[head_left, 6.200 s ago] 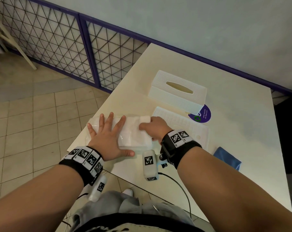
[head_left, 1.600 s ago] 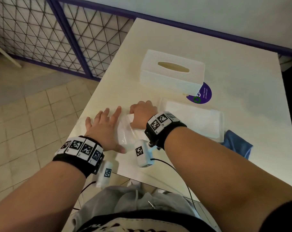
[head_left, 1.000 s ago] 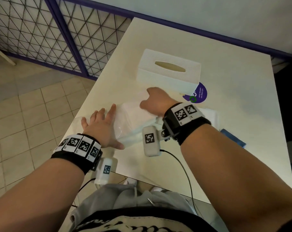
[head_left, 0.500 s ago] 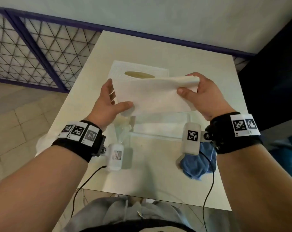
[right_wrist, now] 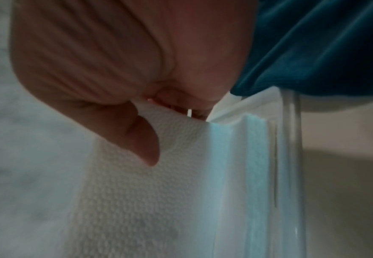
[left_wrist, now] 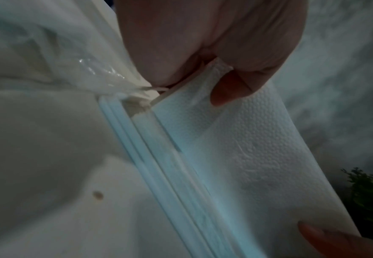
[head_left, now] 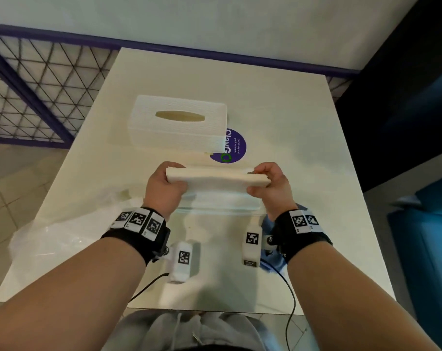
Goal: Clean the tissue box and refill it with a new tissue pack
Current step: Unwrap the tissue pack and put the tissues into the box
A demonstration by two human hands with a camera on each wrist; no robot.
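The white textured tissue box cover [head_left: 179, 122] stands on the table beyond my hands, its oval slot facing up. A bare stack of white tissues [head_left: 217, 177] hangs level just above the flat white box base [head_left: 222, 205]. My left hand [head_left: 161, 188] grips the stack's left end and my right hand [head_left: 268, 183] grips its right end. In the left wrist view a thumb [left_wrist: 232, 90] presses on the embossed tissues [left_wrist: 258, 148]. The right wrist view shows the other thumb [right_wrist: 141, 139] on the tissues [right_wrist: 148, 192].
The emptied clear plastic wrapper [head_left: 63, 236] lies crumpled at the table's left edge. A blue cloth [head_left: 269, 224] sits behind my right wrist, seen also as blue cloth [right_wrist: 324, 43]. A round purple sticker [head_left: 231, 148] lies by the cover. A wire fence [head_left: 37, 79] runs at left.
The tissue stack came out of its wrapper and both hands lifted it. Since half a second ago it has come down and turned flat, close over the box base.
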